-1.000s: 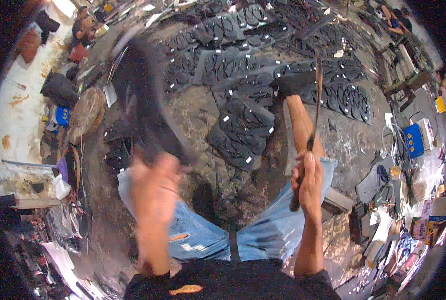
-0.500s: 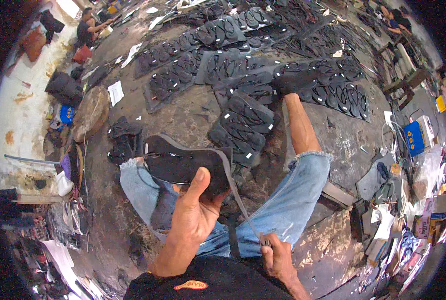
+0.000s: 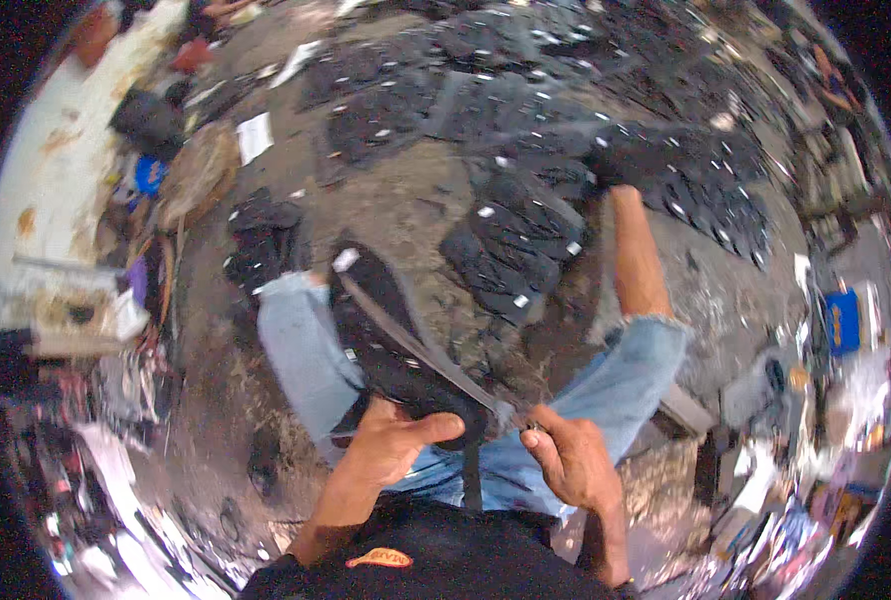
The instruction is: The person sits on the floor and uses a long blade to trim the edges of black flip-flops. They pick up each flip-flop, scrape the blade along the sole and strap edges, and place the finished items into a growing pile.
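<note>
You sat on a bare, dusty dirt floor, legs in light blue jeans stretched forward. Your left hand was curled around the near end of a black shoe upper, thumb across its top; the piece lay over your left thigh and pointed away from you. Your right hand was closed on the handle of a long thin blade, which ran diagonally up and left across the black piece; contact between edge and material could not be told because of blur. Ahead of your knees, a stack of black cut pieces lay on the ground, and further rows of similar black pieces covered the floor beyond. A smaller black pile sat left of your left knee. Along the left ran a pale wall with clutter at its foot; a blue box stood among scattered items at right.
</note>
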The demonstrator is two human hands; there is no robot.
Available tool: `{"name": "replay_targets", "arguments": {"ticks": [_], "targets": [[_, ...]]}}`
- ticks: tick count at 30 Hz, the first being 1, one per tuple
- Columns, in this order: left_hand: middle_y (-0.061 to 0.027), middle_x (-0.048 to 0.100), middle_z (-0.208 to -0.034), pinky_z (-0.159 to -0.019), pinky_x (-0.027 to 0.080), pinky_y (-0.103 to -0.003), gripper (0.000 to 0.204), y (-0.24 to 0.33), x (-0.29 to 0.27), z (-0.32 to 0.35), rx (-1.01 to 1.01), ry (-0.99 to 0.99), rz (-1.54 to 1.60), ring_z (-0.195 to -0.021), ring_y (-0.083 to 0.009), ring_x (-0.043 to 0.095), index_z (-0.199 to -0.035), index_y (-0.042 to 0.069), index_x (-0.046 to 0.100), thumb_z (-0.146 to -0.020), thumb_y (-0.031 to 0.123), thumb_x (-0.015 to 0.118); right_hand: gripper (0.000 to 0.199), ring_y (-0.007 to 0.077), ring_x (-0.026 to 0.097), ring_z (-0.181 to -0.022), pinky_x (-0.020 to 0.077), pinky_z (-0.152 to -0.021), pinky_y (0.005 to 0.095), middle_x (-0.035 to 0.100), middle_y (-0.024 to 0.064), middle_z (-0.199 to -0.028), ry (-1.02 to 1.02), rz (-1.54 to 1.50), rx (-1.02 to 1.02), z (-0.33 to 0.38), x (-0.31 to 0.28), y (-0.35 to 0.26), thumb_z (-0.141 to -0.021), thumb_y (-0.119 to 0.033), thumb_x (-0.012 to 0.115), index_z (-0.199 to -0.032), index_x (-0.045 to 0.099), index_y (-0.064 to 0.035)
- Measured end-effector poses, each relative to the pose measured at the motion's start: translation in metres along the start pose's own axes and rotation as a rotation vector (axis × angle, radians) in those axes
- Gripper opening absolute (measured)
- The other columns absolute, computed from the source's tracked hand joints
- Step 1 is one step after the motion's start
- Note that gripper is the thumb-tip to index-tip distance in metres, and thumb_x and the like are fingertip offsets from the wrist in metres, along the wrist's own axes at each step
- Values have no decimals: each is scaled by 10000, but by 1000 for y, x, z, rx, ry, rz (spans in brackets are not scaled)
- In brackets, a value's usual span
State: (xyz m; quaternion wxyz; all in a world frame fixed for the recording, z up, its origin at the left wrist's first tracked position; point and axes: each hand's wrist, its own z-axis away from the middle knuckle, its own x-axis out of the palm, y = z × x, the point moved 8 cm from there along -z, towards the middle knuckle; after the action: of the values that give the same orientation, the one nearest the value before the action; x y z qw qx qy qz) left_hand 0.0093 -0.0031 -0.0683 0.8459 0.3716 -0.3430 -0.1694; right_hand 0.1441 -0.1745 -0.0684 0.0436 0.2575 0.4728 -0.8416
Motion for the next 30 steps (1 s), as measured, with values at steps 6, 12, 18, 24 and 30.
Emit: {"name": "replay_targets", "arguments": {"ticks": [6, 12, 18, 24, 30], "targets": [[-55, 725, -1125, -944, 534, -344, 450, -12, 20, 0, -134, -127, -70, -1054, -175, 660, -1163, 29, 690, -763, 55, 893, 525, 163, 483, -528, 400, -501, 313, 525, 12, -638, 496, -686, 45, -27, 4, 33, -1067, -553, 400, -994, 614, -80], [-90, 695, -1245, -1018, 519, -411, 519, 65, 20, -37, 244, -3, -651, -1140, -238, 646, -1290, 12, 647, -829, 148, 844, 567, 93, 419, -501, 346, -439, 236, 505, -29, -717, 1216, -1016, 56, 38, -120, 140, -1006, -701, 452, -1073, 580, -153], [-79, 731, -1149, -927, 573, -391, 445, 135, -57, -81, 348, 247, 27, -1083, -235, 687, -1206, 13, 679, -815, 154, 838, 540, 78, 449, -517, 388, -427, 233, 575, 9, -847, 1295, -840, 176, 89, -161, 144, -966, -528, 597, -1279, 574, -88], [-85, 737, -1111, -971, 503, -347, 584, 32, 60, -50, 95, -364, -632, -1015, -168, 642, -1194, 16, 692, -734, 283, 933, 670, 97, 540, -579, 442, -471, 259, 632, 130, -1127, 494, -820, -300, -19, -53, 29, -906, -383, 787, -1370, 510, 13], [-62, 747, -978, -887, 534, -341, 495, 41, 57, -52, -40, -230, -968, -899, -152, 660, -1049, -11, 721, -747, 323, 926, 291, 98, 557, -553, 452, -514, 266, 635, 36, -783, 581, -744, -72, -42, -28, 37, -901, -233, 803, -1002, 641, -13]]}}
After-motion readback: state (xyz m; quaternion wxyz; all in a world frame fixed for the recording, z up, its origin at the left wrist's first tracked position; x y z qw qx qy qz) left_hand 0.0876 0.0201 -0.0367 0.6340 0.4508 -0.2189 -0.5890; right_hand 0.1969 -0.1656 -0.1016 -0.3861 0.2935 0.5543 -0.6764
